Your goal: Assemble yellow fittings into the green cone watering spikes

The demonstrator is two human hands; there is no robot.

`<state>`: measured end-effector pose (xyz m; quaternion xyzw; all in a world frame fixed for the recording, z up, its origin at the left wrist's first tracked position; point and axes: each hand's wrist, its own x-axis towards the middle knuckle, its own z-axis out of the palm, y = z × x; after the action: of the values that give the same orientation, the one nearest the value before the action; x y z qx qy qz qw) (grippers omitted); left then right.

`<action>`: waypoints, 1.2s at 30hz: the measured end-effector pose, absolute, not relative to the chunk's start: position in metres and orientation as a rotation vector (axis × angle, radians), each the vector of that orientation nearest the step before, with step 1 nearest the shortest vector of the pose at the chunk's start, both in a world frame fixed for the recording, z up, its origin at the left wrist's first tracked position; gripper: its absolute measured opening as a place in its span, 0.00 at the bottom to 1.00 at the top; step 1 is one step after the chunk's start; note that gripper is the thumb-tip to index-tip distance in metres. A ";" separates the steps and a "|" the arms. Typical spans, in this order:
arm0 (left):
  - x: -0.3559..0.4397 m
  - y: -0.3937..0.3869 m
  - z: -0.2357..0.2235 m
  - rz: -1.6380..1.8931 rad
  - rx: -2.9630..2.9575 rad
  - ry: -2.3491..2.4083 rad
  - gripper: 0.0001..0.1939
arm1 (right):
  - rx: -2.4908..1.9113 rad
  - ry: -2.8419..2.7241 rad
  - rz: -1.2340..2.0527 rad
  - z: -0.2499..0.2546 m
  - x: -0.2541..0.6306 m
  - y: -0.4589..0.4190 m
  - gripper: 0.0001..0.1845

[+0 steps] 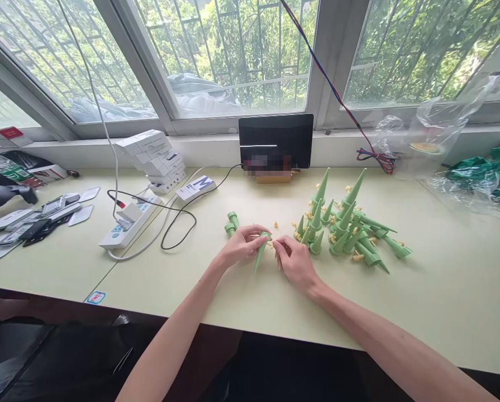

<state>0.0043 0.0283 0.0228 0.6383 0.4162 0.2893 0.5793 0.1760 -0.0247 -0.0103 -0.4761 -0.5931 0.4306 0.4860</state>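
Head view, left hand: pinching a green spike above the table, tip slanting toward the near edge; gripped at the wide end, probably to steady it against the other hand.
Right hand: thumb and forefinger closed, apparently on a small yellow piece beside that wide end; too small to tell whether joined.
Loose yellow fitting: just beyond the fingertips, toward the far edge, within easy reach.
Ribbed green ends: past the left hand, partly hidden by it.
Spike cluster: toward the right edge; smooth, plastic-looking cones, some upright on broad bases, likely for stability, others lying flat; yellow fittings among them.
Far edge: glossy dark screen behind a cardboard block, perhaps as support.
Left part: white power strip, hard and boxy, near stacked cartons with crisp corners.
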 end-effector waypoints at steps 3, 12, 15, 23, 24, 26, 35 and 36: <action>0.005 0.028 0.023 0.690 1.485 0.955 0.19 | -1.165 -1.440 1.061 -0.010 0.176 -0.024 0.17; 0.005 0.030 0.023 0.747 1.464 0.990 0.18 | -1.161 -1.456 1.024 -0.012 0.175 -0.024 0.13; 0.002 0.032 0.021 0.748 1.465 0.987 0.18 | -1.140 -1.439 1.054 -0.012 0.174 -0.024 0.12; -0.002 0.033 0.018 0.707 1.479 0.960 0.18 | -1.136 -1.475 1.073 -0.014 0.176 -0.023 0.11; -0.002 0.033 0.017 0.704 1.480 0.958 0.18 | -1.136 -1.484 1.075 -0.014 0.176 -0.023 0.11; -0.002 0.033 0.017 0.698 1.484 0.953 0.17 | -1.140 -1.503 1.070 -0.014 0.177 -0.023 0.12; -0.002 0.031 0.018 0.691 1.514 0.933 0.17 | -1.193 -1.593 0.998 -0.013 0.177 -0.023 0.17; -0.002 0.032 0.018 0.690 1.515 0.925 0.17 | -1.198 -1.604 0.985 -0.014 0.176 -0.022 0.17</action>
<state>-0.0017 0.0315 0.0184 0.6481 0.3957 0.2953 0.5799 0.1765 -0.0224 -0.0139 -0.4823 -0.6456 0.3965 0.4398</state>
